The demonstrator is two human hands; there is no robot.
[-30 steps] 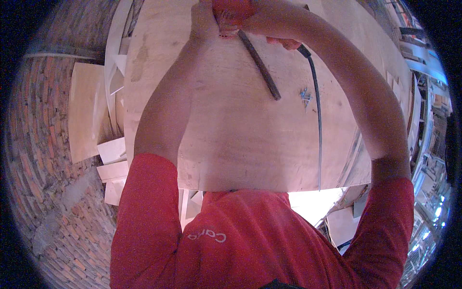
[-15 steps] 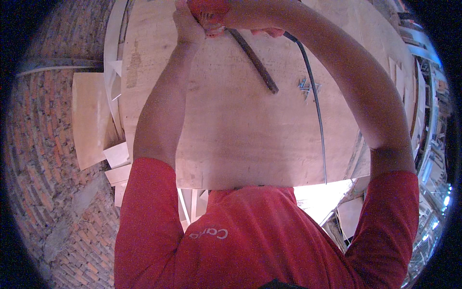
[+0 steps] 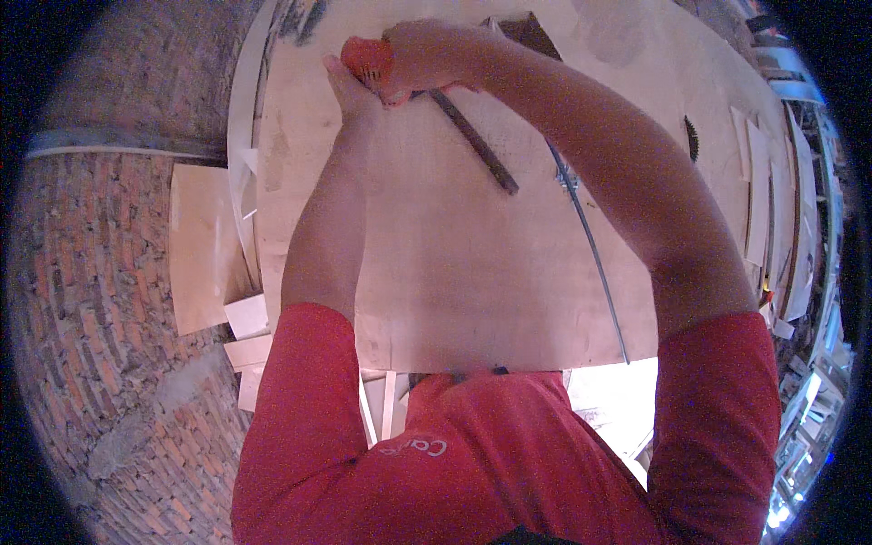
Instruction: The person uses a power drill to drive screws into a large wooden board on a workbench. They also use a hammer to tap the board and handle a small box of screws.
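Observation:
An orange-red power tool (image 3: 367, 60) with vent slots is held over the far left part of a pale plywood sheet (image 3: 436, 282). My right hand (image 3: 413, 56) is wrapped round its body. Against the tool's near left side, my left hand (image 3: 350, 89) is cupped with its thumb up; its other fingers are hidden. A dark narrow bar (image 3: 474, 143) lies slantwise on the plywood, its far end beneath the tool. The tool's dark cord (image 3: 595, 247) runs toward the near edge. Beside it sits a small pile of screws (image 3: 565, 176), partly covered by my right forearm.
Behind my right forearm lies a dark brown piece (image 3: 529, 36). A toothed circular saw blade (image 3: 692, 138) rests at the right. Board offcuts (image 3: 247, 316) and a leaning panel (image 3: 197, 245) stand left, before a brick wall (image 3: 86, 300). More boards (image 3: 756, 191) line the right edge.
The view has shifted so that more of the plywood's far part shows, including the saw blade and brown piece. Both hands stay at the power tool; my right forearm now partly covers the screws.

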